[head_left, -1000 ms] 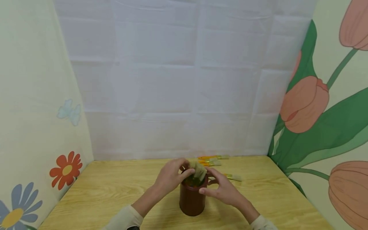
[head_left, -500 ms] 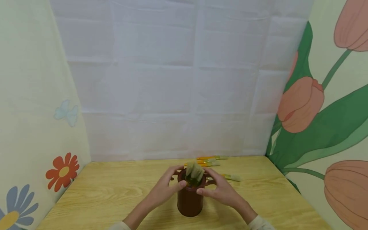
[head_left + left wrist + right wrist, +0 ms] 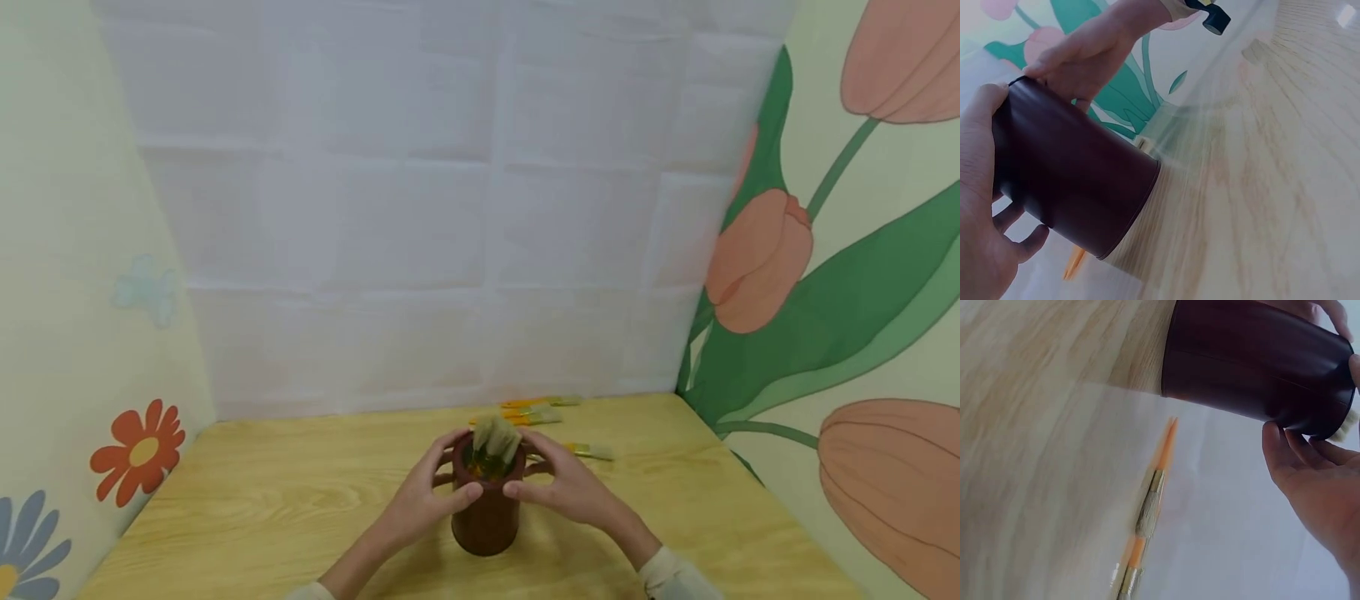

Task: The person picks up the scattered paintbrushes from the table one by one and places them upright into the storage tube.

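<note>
- Our left hand (image 3: 420, 507) and right hand (image 3: 564, 490) cup the cup (image 3: 486, 508) from either side near its rim, fingers curled round its dark brown wall, thumbs toward us. Held from both sides like this, it stays steady and upright.
- The cup stands on the table (image 3: 262, 517), near the front middle, straight before us.
- Brushes (image 3: 497, 437) stand inside it, bristles up and fanned above the rim; our fingers sit just below and beside them, not touching them as far as we can tell.
- The left wrist view shows our left palm (image 3: 979, 206) against the cup wall (image 3: 1072, 181), with the right fingertips at the rim opposite.
- Behind the cup, loose brushes (image 3: 534, 414) with orange handles lie flat near the back cloth; another brush (image 3: 588, 451) lies just right of our right hand.
- Those loose ones lie well clear of the cup's base, so nothing crowds it.
</note>
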### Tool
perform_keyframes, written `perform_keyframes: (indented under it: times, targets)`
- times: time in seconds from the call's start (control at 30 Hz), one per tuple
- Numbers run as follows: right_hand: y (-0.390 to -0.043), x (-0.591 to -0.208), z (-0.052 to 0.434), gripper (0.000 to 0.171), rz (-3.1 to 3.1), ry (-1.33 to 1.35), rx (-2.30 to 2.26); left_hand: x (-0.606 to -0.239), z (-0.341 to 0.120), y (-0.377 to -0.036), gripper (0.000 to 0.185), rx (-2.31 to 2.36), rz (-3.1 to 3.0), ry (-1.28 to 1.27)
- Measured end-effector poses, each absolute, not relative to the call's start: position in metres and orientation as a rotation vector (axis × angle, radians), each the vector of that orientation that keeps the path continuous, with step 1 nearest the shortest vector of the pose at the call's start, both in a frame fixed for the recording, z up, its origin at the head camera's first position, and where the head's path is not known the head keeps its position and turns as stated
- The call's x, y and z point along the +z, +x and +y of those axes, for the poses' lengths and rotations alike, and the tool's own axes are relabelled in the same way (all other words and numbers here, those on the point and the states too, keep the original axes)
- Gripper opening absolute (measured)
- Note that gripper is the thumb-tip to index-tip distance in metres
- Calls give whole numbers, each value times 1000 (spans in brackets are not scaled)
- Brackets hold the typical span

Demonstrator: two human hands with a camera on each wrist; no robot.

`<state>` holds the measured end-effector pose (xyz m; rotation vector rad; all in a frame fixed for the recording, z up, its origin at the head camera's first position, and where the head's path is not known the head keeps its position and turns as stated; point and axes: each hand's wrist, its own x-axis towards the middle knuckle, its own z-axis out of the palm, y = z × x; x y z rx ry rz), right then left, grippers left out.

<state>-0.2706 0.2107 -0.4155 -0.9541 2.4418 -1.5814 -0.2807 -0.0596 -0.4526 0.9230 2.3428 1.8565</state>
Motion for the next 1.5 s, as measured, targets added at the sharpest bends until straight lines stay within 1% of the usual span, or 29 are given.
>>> perform_keyframes:
  times: [0.23, 0.43, 0.6, 0.73, 0.9, 1.03, 1.2, 1.3, 1.5]
  targets:
    - [-278, -398, 227, 68, 2448, -975, -1413, -452, -59, -279, 69, 1882, 2329, 931]
    - [-305, -391, 259, 61, 2634, -997, -1224, -449, -57, -276, 69, 1889, 2331, 896]
    - [-336, -407, 290, 57, 2846, -908, -1039, -450, -55, -277, 69, 1912, 2320, 875]
    - [-351, -427, 307, 53, 2933, -798, -793, -453, -55, -279, 71, 1912, 2316, 885]
    - [-359, -446, 318, 43, 3001, -753, -425, -453, -54, -279, 69, 1906, 2316, 876]
    - [-359, -454, 320, 31, 3063, -807, -283, -450, -54, -279, 69, 1882, 2313, 860]
    - [-360, -456, 318, 14, 3099, -866, -362, -448, -54, -280, 70, 1876, 2314, 879]
    - [-362, -456, 319, 10, 3101, -842, -471, -449, -54, -281, 69, 1876, 2320, 905]
    - [-366, -458, 323, 15, 3008, -714, -825, -450, -54, -279, 68, 1868, 2297, 878]
